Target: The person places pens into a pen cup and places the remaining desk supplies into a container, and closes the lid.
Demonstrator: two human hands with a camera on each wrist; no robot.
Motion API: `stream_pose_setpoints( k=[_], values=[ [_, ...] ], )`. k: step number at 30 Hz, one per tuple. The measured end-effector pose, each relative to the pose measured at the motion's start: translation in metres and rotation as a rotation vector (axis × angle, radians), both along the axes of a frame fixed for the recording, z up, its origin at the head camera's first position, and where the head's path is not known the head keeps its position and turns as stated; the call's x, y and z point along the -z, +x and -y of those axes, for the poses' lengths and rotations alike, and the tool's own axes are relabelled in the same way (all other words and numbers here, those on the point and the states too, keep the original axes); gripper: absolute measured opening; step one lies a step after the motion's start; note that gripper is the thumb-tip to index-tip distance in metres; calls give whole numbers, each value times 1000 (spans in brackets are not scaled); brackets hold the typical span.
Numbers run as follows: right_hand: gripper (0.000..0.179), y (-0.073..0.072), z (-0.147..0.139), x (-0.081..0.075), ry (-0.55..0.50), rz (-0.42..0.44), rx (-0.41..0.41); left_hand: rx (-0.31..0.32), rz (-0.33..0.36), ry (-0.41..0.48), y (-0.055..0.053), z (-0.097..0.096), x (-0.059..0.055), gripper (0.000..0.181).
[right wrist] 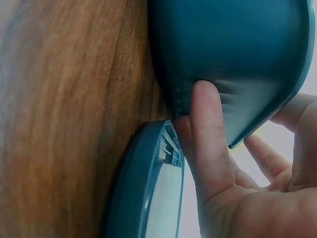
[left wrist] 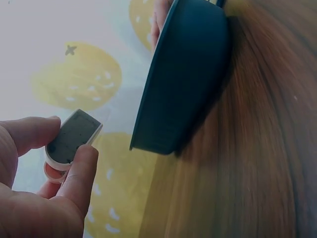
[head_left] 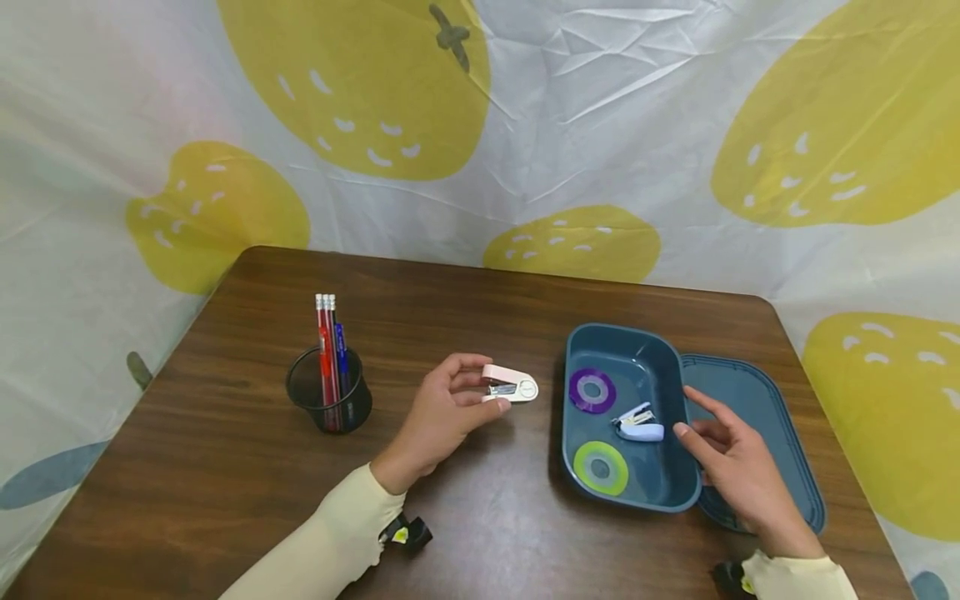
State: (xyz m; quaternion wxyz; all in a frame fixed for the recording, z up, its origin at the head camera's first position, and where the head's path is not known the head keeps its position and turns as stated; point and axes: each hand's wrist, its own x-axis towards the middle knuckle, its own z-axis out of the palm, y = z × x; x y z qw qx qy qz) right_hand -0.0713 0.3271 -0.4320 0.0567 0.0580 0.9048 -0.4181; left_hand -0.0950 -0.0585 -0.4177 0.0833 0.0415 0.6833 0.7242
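My left hand pinches a small pink and white stapler between thumb and fingers, above the table and left of a blue box. Its grey underside shows in the left wrist view. At the right, my right hand holds the right wall of the blue plastic box, thumb at the rim and other fingers against the outer side. Inside the box lie a purple tape roll, a lime-green tape roll and a light-blue stapler with its arm raised.
The box's blue lid lies on the wooden table at the right, partly under the box's edge and my right hand. A black mesh cup with pencils and pens stands at the left. A patterned cloth hangs behind the table.
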Motion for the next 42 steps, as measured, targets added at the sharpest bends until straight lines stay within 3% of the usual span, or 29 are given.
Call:
stream_pose_setpoints(
  k=[17,33,42],
  values=[
    [67,0,-1,0,-14,19,-10,81,-17,66,-15,-45,-3,55],
    [68,0,-1,-2,4,25,-17,94,-12,-29,-28,-82,2,52],
    [69,1,0,-2,3,36,-9,112,-64,-48,-30,-90,9,51]
  ],
)
